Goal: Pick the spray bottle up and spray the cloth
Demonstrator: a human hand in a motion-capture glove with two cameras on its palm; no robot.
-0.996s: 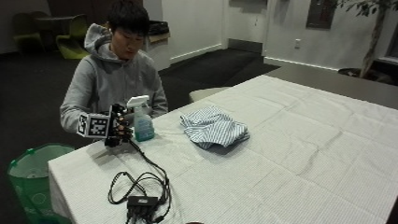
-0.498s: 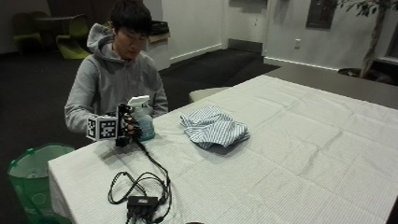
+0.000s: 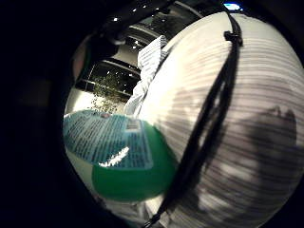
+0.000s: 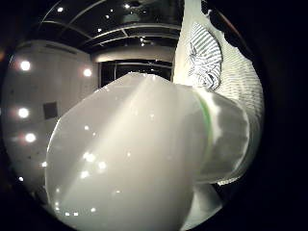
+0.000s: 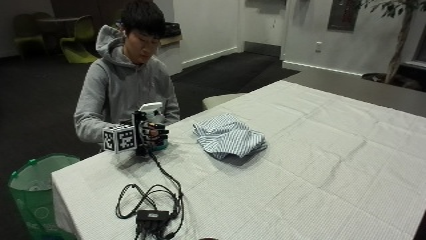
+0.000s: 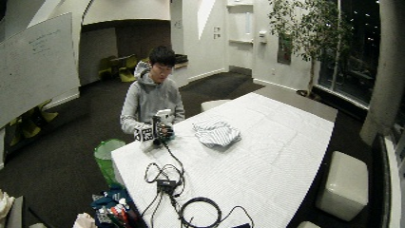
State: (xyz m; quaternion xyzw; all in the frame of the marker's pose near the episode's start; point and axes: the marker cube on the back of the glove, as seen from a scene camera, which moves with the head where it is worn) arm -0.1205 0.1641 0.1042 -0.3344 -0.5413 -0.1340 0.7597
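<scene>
In the outside view my gloved right hand (image 5: 150, 135) grips the spray bottle (image 5: 152, 111) by its neck, near the table's left corner in front of the person. The bottle stands upright, with a white trigger head and a green body (image 3: 129, 176) bearing a blue label. Its base is at the tabletop; I cannot tell whether it touches. The white head (image 4: 134, 163) fills the thumb side palm view. A crumpled blue-and-white striped cloth (image 5: 227, 137) lies on the table just right of the bottle and apart from it. It also shows as the cloth (image 3: 150, 61) (image 4: 205, 54) (image 6: 216, 133) in the other views.
A white tablecloth covers the long table (image 5: 333, 165). A black cable (image 5: 154, 192) runs from the hand to a small black box (image 5: 152, 218) near the front edge. A green bin (image 5: 32, 190) stands on the floor left of the table.
The hand with the bottle has shifted slightly to the right, toward the cloth, with the grip unchanged. The cloth has not moved.
</scene>
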